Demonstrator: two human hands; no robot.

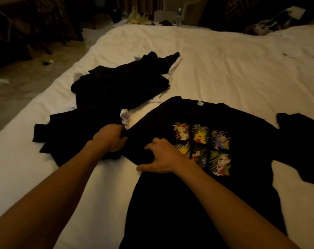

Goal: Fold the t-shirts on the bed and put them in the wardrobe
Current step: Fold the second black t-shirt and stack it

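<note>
A black t-shirt (197, 194) with a print of cartoon panels lies face up on the white bed (215, 69), neck toward the far side. Its left sleeve is folded in over the body. My left hand (111, 138) grips the folded sleeve edge at the shirt's left side. My right hand (161, 159) holds the same fold just beside the print, thumb along the shirt's edge and fingers curled on the cloth. The shirt's right sleeve (303, 146) lies spread out at the right.
A loose pile of black and white t-shirts (116, 90) lies on the bed to the left and beyond my hands. White cloth (303, 51) is crumpled at the far right. The floor (26, 78) runs along the bed's left edge. Bags and bottles stand behind the bed.
</note>
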